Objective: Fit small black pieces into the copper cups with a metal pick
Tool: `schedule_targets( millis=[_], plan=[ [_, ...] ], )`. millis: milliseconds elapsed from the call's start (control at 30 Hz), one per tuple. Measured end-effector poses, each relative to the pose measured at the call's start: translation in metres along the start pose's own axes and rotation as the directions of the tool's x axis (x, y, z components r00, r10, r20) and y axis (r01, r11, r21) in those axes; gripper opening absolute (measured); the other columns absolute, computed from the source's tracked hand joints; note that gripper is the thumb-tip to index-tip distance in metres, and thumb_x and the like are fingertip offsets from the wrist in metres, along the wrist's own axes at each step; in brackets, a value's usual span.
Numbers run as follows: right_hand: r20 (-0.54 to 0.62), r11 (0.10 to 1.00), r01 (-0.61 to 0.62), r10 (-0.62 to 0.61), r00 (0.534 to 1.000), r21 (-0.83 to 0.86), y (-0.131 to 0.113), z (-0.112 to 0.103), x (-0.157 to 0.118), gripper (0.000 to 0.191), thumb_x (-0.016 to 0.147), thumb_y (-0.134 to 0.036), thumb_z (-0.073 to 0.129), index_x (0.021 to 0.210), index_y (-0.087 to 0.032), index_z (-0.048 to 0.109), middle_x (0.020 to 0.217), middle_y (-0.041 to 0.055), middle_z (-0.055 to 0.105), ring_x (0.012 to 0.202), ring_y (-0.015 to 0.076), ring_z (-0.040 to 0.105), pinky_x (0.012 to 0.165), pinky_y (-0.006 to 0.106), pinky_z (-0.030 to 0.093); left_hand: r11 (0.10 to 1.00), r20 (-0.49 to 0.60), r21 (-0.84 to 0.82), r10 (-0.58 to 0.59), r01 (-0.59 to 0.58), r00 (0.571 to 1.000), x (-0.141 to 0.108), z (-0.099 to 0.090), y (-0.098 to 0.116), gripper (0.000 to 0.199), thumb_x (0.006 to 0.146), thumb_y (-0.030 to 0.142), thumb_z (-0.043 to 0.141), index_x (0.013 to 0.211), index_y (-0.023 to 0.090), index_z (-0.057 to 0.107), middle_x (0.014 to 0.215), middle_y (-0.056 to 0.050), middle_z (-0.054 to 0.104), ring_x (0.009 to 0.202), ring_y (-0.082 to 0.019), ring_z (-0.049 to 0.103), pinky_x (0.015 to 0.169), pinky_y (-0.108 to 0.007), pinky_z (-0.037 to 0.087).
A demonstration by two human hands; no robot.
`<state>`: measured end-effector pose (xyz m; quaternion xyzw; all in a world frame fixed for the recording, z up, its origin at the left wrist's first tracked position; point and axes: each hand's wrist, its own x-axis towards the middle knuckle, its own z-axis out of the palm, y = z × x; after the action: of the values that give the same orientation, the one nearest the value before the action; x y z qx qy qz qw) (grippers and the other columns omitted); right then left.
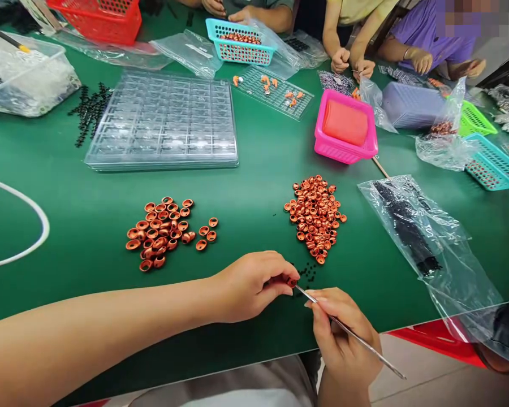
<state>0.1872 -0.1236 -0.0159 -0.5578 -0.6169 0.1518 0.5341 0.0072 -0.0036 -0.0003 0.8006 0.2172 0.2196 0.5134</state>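
Between the thumb and fingers of my left hand [261, 285] is a small copper-coloured cup-shaped part [292, 282], mostly covered by the fingertips. My right hand [348, 333] grips a thin metal pick [356, 337] like a pen, its tip touching or just at that part. Tiny black pieces [309, 272] lie scattered on the green table beyond the fingertips. A heap of small copper-coloured parts [316, 215] sits past them, and a looser group of larger copper-coloured cups with holes [161, 229] rests to the left, beyond my left forearm.
Stacked clear compartment trays [165, 121] lie at the back left. A pink basket holding a red sponge-like block [345, 123] stands back right, near a plastic bag of black strips [407, 226]. Across the table [254, 192], co-workers' hands [352, 63] work by a light-blue basket [240, 51].
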Motion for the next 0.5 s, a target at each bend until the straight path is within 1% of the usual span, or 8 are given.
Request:
schedule_targets(
  millis=[133,267,333,433,500],
  plan=[
    [-0.023,1.0,-0.003,0.002,1.0,-0.018,-0.002,0.0013,-0.0011,0.03,0.083,-0.004,0.062,0.106,-0.024,0.064,0.092,0.0039,0.076,0.085,0.0172,0.073,0.068,0.031,0.06,1.0,0.0,0.002,-0.006,0.006,1.0,0.0005,-0.0002,0.0,0.012,0.095,0.018,0.055,0.102,0.016,0.065,0.086,-0.003,0.067,0.08,-0.014,0.06,0.074,-0.024,0.048],
    [-0.05,0.998,-0.05,0.048,0.998,-0.038,-0.0035,0.0012,-0.0032,0.026,0.085,-0.007,0.061,0.103,-0.025,0.064,0.091,0.0031,0.075,0.083,0.0166,0.073,0.069,0.03,0.06,1.0,-0.015,-0.007,-0.007,0.007,1.0,0.0005,-0.0006,0.0007,0.012,0.095,0.02,0.056,0.101,0.017,0.065,0.084,-0.002,0.067,0.079,-0.014,0.06,0.073,-0.023,0.049],
    [-0.013,0.998,-0.035,0.034,0.999,-0.044,-0.0024,-0.0011,-0.0034,0.029,0.084,-0.005,0.062,0.105,-0.025,0.063,0.093,0.0035,0.076,0.084,0.0167,0.073,0.07,0.03,0.061,1.0,-0.009,0.0,-0.002,0.003,1.0,0.0006,-0.0009,0.0015,0.012,0.095,0.019,0.055,0.101,0.017,0.065,0.084,-0.003,0.068,0.079,-0.014,0.06,0.073,-0.024,0.049],
    [0.08,0.999,0.019,-0.016,0.997,-0.043,0.0004,-0.0055,-0.0023,0.035,0.083,-0.002,0.062,0.11,-0.024,0.063,0.096,0.0045,0.076,0.086,0.0169,0.073,0.072,0.031,0.061,0.999,0.007,0.04,0.018,-0.018,1.0,0.0007,-0.0008,0.0021,0.012,0.096,0.017,0.052,0.099,0.016,0.063,0.086,-0.004,0.069,0.08,-0.014,0.06,0.074,-0.025,0.048],
    [0.087,0.999,0.03,-0.026,0.996,-0.039,0.001,-0.0076,-0.001,0.035,0.083,0.0,0.062,0.11,-0.023,0.063,0.097,0.0048,0.076,0.087,0.017,0.074,0.074,0.031,0.062,0.996,0.013,0.072,0.05,-0.051,0.999,0.0004,-0.0002,0.0017,0.012,0.096,0.014,0.05,0.097,0.015,0.062,0.086,-0.004,0.068,0.079,-0.015,0.059,0.073,-0.025,0.048]
  ],
)
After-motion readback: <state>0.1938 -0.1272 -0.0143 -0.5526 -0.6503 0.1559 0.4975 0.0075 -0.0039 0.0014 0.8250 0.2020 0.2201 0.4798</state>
